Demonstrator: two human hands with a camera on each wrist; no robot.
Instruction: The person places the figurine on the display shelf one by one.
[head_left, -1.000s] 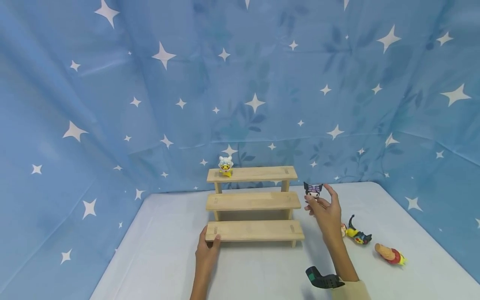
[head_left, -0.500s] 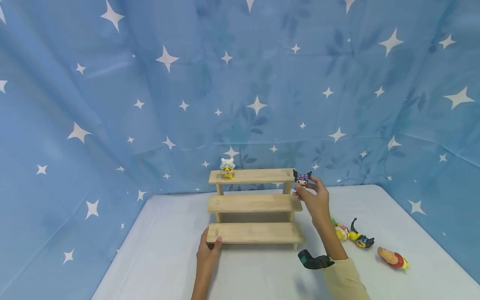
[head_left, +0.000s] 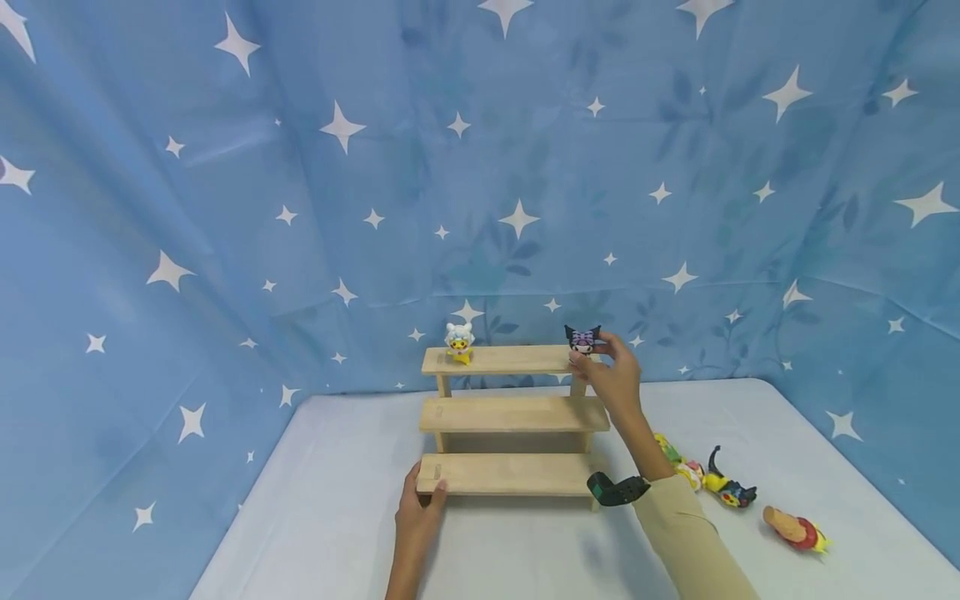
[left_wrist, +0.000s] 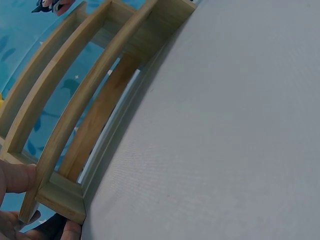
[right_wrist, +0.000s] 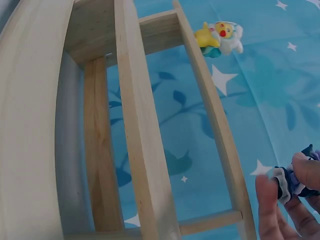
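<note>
My right hand (head_left: 617, 380) pinches a small figurine (head_left: 582, 340) with black pointed ears and a purple-striped head, at the right end of the top step of a wooden three-step shelf (head_left: 517, 414). In the right wrist view, thumb and fingers close round the figurine's dark, frilled body (right_wrist: 287, 182). My left hand (head_left: 420, 515) grips the left end of the bottom step, thumb on its front edge; the left wrist view shows the thumb (left_wrist: 19, 177) against the wood. A yellow figurine in a white hood (head_left: 460, 343) stands at the left end of the top step.
On the white table (head_left: 330, 517), right of my right arm, several figurines lie on their sides: a yellow-and-black one with a curled tail (head_left: 727, 486) and a tan-and-red one (head_left: 797, 530). A blue star-patterned curtain (head_left: 360, 167) hangs behind and at both sides.
My right hand has carried the black-eared figurine left and up, from beside the shelf to the right end of its top step. The left hand keeps its grip on the bottom step.
</note>
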